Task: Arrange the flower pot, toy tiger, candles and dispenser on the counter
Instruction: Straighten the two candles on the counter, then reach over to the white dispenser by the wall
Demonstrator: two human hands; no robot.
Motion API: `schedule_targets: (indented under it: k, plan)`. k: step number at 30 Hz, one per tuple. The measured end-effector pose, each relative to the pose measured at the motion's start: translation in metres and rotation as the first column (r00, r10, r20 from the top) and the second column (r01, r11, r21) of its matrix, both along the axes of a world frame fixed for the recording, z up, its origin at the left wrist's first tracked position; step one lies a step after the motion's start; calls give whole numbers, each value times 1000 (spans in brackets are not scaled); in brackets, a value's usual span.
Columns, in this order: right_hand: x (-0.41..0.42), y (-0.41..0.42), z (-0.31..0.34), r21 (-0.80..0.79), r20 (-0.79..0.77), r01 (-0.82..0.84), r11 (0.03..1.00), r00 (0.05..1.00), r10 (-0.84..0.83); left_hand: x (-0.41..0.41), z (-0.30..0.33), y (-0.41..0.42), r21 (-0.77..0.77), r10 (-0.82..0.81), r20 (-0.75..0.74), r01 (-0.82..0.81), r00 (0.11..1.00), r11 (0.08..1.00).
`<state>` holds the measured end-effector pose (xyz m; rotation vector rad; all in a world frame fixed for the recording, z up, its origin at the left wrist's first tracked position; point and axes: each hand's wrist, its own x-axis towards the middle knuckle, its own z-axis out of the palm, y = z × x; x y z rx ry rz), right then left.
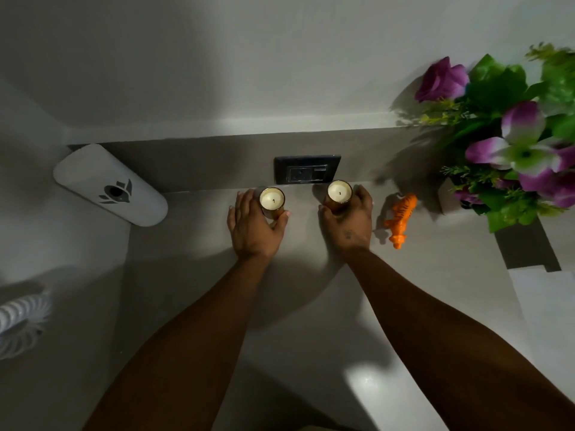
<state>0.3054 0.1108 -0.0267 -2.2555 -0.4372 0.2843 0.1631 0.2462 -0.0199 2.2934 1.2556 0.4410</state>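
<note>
The counter [311, 290] runs pale and dim beneath both forearms, backed by a low ledge with a dark wall socket [307, 169] set into it. At the far right stands the flower pot [448, 197], its purple blooms and green leaves spreading wide over the corner, probably parked there so the foliage stays clear of the working middle. At the far left, near the wall, the white dispenser [110, 185] leans at a tilt (whether it is mounted or merely propped, I cannot tell). Just left of the pot lies the orange toy tiger [399, 217], on its side or standing, hard to say.

The left hand [253, 225] curls around the left candle [272, 202], fingers and thumb wrapped on its amber glass. The right hand [350, 219] clasps the right candle [339, 194] likewise. Both candles sit just below the socket, apart from each other; the matching grips suggest they are being spaced as a symmetrical pair.
</note>
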Motion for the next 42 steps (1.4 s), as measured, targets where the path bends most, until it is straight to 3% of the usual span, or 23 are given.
schedule_targets:
  k: [30, 38, 42]
  plan:
    - [-1, -1, 7, 19, -15, 19, 1000, 1000, -19, -3, -2, 8, -6, -21, -41, 21, 999, 1000]
    - [-39, -19, 13, -67, -43, -58, 996, 998, 55, -14, -5, 4, -27, -37, -41, 36, 998, 999]
    - [-84, -43, 10, -317, 47, -215, 924, 969, 242, -42, -12, -8, 79, -85, -197, 103, 977, 992]
